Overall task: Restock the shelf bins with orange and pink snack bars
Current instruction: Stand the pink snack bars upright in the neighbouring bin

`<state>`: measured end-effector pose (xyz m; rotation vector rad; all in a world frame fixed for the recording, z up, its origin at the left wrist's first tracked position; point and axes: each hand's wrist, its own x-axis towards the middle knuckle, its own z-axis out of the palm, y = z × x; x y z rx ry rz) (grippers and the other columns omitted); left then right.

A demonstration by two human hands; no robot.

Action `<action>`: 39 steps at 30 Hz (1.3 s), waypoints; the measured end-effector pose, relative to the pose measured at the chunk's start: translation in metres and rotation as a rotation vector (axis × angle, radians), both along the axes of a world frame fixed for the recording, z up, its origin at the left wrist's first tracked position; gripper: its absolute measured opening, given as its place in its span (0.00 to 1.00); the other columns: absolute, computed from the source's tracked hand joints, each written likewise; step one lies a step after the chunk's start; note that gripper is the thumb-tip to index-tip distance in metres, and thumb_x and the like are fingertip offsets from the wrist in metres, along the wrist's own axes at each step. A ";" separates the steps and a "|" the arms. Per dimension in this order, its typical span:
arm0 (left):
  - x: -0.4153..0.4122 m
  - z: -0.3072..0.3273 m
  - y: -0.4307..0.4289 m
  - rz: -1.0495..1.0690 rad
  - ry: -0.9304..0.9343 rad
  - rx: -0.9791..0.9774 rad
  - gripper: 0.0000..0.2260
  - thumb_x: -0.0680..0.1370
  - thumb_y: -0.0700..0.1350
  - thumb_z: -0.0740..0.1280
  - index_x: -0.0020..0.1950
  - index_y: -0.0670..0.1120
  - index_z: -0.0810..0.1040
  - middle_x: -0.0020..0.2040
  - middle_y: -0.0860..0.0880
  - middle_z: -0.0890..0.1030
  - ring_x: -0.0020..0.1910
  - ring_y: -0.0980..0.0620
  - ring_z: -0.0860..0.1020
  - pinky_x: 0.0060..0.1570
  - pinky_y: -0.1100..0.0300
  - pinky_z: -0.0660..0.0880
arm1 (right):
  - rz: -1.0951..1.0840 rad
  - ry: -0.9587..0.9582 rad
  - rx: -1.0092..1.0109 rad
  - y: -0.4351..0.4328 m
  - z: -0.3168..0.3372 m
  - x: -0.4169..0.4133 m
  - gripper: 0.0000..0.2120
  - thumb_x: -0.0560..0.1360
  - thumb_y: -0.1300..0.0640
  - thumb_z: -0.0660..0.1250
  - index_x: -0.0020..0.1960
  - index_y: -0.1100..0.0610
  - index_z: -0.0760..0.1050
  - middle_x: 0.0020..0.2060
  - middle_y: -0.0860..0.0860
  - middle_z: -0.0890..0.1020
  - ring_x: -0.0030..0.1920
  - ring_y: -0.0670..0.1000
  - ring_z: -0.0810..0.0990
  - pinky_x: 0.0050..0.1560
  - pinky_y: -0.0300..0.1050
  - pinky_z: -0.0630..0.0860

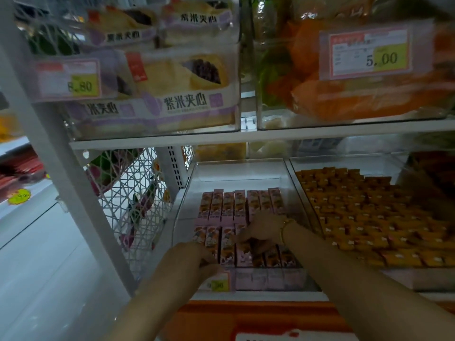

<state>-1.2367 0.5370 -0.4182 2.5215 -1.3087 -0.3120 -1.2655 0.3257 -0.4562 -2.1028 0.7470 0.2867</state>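
Restocking, lower shelf | left hand (194, 257) curls round front-row pink-and-orange boxed snack bars (234, 205) in clear plastic bin (246, 166) | right hand (263, 230) rests among them, grip unclear | step: apparently squaring rows | next: likely filling bin's bare back, rows kept aligned.

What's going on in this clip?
A person has both hands in a clear shelf bin holding two rows of pink snack bars. The left hand is at the front-left bars, and the right hand is on the bars near the middle. Whether either grips a bar is unclear. The back of the bin is bare. The next bin is full of orange packets.
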 end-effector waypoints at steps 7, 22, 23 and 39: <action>-0.014 -0.002 0.000 0.106 0.038 -0.051 0.12 0.79 0.50 0.64 0.58 0.48 0.81 0.56 0.50 0.81 0.48 0.57 0.77 0.39 0.70 0.67 | -0.167 -0.044 0.127 0.035 0.011 -0.019 0.11 0.74 0.57 0.69 0.35 0.61 0.75 0.41 0.60 0.80 0.44 0.56 0.79 0.56 0.55 0.78; -0.128 0.057 0.019 0.212 0.840 -0.546 0.06 0.72 0.42 0.71 0.49 0.46 0.80 0.45 0.48 0.85 0.43 0.51 0.84 0.44 0.62 0.80 | -0.145 -0.618 0.503 0.070 0.108 -0.189 0.22 0.66 0.46 0.69 0.52 0.60 0.78 0.43 0.58 0.85 0.46 0.59 0.84 0.49 0.51 0.81; -0.134 0.059 0.022 0.187 0.909 -0.520 0.08 0.71 0.41 0.72 0.50 0.45 0.80 0.46 0.47 0.85 0.45 0.50 0.84 0.44 0.63 0.79 | -0.170 -0.632 0.514 0.071 0.109 -0.200 0.24 0.67 0.44 0.68 0.52 0.63 0.78 0.43 0.60 0.85 0.46 0.61 0.83 0.50 0.52 0.80; -0.187 0.056 0.062 0.116 0.788 -0.345 0.02 0.73 0.39 0.71 0.42 0.40 0.81 0.39 0.43 0.85 0.34 0.54 0.83 0.31 0.70 0.73 | -0.410 -0.608 0.659 0.101 0.092 -0.292 0.30 0.74 0.38 0.61 0.53 0.66 0.77 0.42 0.63 0.84 0.41 0.57 0.84 0.38 0.46 0.82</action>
